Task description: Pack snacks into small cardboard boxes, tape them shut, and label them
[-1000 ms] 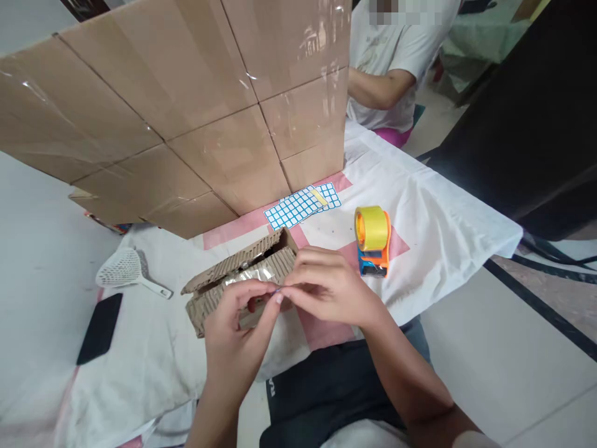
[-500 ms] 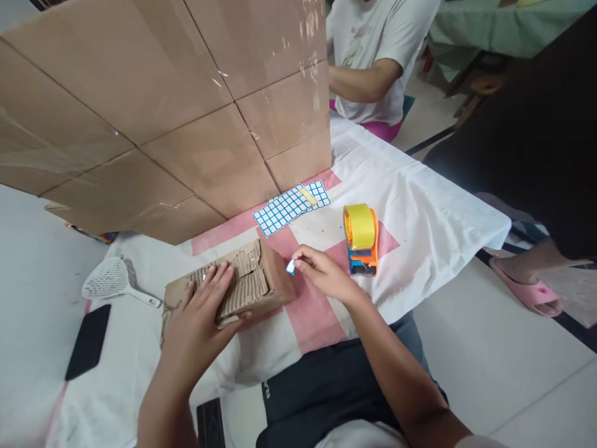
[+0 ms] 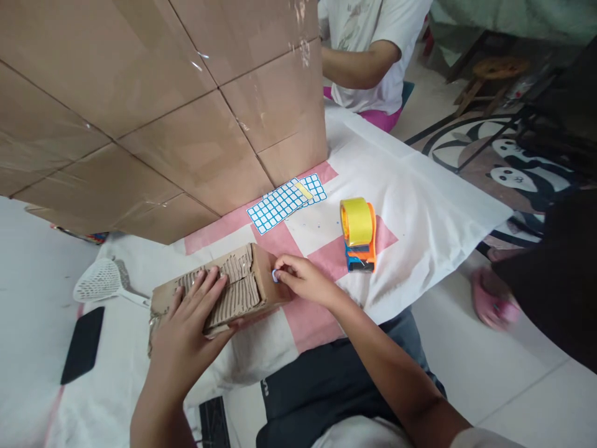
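A small cardboard box (image 3: 273,287) with a torn, corrugated top lies on the cloth in front of me. My left hand (image 3: 193,311) rests on its top, fingers spread. At the box's right end, my right hand (image 3: 303,280) pinches a small white sticker with a blue edge (image 3: 275,275) against or very near the end face; whether it is stuck down I cannot tell. Behind the box lie sheets of blue-bordered white stickers (image 3: 275,208), partly overlapping, with a yellow strip on them. To the right stands a tape dispenser (image 3: 372,249) carrying a yellow roll (image 3: 358,221).
Stacked taped cartons (image 3: 186,124) form a wall at the back. A white slotted scoop (image 3: 105,283) and a black phone-like slab (image 3: 83,345) lie at the left. Across the table sits a person in a white shirt (image 3: 380,31); another person in dark clothing is at the right.
My right hand has moved left, bringing the small sticker to the box's end face. My left hand stays on the box. At the right, the person in dark clothing has shifted.
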`<control>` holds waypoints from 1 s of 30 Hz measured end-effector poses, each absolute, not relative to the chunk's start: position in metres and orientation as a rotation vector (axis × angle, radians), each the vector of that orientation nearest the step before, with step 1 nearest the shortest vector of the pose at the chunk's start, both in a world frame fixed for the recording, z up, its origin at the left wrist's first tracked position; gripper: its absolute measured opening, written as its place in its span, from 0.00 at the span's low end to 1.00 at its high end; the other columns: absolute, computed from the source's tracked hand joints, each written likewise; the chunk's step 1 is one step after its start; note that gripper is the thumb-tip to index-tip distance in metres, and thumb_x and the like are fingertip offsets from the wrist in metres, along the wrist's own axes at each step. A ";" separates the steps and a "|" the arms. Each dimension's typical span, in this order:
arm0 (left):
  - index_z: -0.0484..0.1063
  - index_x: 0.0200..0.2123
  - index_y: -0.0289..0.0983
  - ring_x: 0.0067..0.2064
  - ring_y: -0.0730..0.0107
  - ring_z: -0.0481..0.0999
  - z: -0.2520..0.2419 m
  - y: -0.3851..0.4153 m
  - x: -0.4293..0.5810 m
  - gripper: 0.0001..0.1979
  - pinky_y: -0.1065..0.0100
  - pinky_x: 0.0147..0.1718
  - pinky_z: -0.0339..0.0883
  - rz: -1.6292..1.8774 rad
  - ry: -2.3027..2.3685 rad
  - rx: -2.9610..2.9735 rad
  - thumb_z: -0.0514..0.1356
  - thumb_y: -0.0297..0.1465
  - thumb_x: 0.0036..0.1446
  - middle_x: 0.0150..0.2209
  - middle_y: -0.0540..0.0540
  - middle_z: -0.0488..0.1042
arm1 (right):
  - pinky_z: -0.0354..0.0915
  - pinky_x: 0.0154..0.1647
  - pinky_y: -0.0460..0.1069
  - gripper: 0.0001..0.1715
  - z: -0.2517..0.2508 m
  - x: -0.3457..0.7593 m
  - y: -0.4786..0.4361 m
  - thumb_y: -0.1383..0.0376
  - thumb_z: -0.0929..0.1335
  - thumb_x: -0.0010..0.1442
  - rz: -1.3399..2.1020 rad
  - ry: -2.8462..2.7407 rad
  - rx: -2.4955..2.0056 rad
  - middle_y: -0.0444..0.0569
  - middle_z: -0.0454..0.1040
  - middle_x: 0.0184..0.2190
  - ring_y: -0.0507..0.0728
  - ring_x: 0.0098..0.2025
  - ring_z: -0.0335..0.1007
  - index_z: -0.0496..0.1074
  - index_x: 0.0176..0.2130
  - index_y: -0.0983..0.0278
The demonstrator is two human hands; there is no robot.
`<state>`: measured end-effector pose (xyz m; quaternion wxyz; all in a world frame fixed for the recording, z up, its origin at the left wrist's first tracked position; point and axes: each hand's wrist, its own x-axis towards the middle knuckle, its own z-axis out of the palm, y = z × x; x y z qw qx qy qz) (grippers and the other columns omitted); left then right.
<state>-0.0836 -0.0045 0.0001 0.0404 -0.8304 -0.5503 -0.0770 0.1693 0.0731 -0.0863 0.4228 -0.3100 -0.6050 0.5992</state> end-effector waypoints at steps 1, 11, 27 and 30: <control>0.50 0.72 0.48 0.72 0.49 0.55 0.000 -0.005 -0.083 0.36 0.44 0.69 0.48 -0.241 -1.685 -2.538 0.54 0.49 0.65 0.72 0.44 0.56 | 0.60 0.36 0.46 0.06 -0.086 0.168 0.073 0.63 0.66 0.65 1.497 -1.510 -0.793 0.42 0.69 0.32 0.52 0.34 0.66 0.67 0.35 0.62; 0.53 0.71 0.44 0.71 0.48 0.58 -0.003 -0.006 -0.075 0.35 0.45 0.68 0.50 -0.280 -1.658 -2.443 0.54 0.48 0.65 0.71 0.41 0.59 | 0.69 0.51 0.51 0.17 -0.085 0.151 0.035 0.69 0.63 0.65 1.214 -1.325 -0.982 0.49 0.78 0.45 0.56 0.48 0.75 0.78 0.49 0.60; 0.55 0.71 0.45 0.70 0.49 0.62 -0.006 -0.012 -0.086 0.36 0.49 0.68 0.52 -0.343 -1.413 -2.476 0.60 0.42 0.61 0.66 0.43 0.68 | 0.49 0.72 0.63 0.69 -0.082 0.168 0.024 0.55 0.77 0.51 1.200 -1.885 -0.906 0.56 0.44 0.72 0.70 0.74 0.40 0.36 0.75 0.53; 0.55 0.71 0.46 0.69 0.48 0.62 -0.011 -0.016 -0.095 0.37 0.49 0.67 0.53 -0.370 -1.344 -2.462 0.60 0.40 0.60 0.64 0.44 0.71 | 0.38 0.73 0.67 0.88 -0.067 0.163 0.059 0.48 0.81 0.42 1.187 -2.165 -0.719 0.62 0.33 0.75 0.73 0.76 0.25 0.20 0.74 0.58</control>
